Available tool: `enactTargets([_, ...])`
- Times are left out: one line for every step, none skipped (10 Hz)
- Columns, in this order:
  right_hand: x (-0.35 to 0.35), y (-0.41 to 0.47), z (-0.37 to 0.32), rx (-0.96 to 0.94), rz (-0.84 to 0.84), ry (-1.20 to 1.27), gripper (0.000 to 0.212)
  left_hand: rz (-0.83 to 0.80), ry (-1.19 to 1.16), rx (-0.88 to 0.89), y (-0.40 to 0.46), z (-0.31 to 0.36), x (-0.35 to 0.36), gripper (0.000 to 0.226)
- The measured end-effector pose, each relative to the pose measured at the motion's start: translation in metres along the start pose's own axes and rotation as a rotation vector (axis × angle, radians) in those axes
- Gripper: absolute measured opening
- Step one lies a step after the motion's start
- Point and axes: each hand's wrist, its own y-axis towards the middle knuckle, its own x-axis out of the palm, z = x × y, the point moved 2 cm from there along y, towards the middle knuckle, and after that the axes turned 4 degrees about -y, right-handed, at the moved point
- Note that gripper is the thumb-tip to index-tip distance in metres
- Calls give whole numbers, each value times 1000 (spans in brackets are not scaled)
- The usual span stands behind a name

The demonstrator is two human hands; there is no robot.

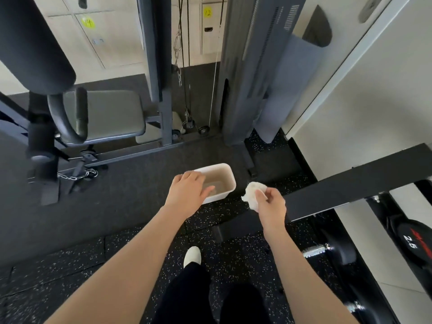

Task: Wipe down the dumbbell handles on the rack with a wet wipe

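My right hand [271, 202] pinches a crumpled white wet wipe [252, 191] in the air, just right of a white plastic tub [228, 175] that stands on the floor with some water in it. My left hand [188, 191] hovers over the tub's left rim with its fingers relaxed and holds nothing. The black dumbbell rack [350, 185] juts in from the right. On its lower shelves lie black dumbbells, one with a knurled metal handle [314, 251], another marked 2.5 [411, 239].
A cable weight machine [254, 66] with a padded seat [112, 113] and hanging chains fills the far side. Black speckled rubber flooring [70, 265] lies underfoot. My legs and one white shoe [192, 255] show at the bottom. A white wall [364, 108] runs on the right.
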Motion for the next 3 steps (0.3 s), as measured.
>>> enactTargets([26, 24, -31, -29, -27, -21, 14, -3, -32, -3, 13, -18, -5, 51])
enactTargets([51, 50, -46, -9, -135, -87, 24, 13, -42, -33, 16, -35, -8, 52])
enactTargets([70, 66, -52, 72, -303, -150, 49, 4, -57, -74, 21, -46, -10, 53])
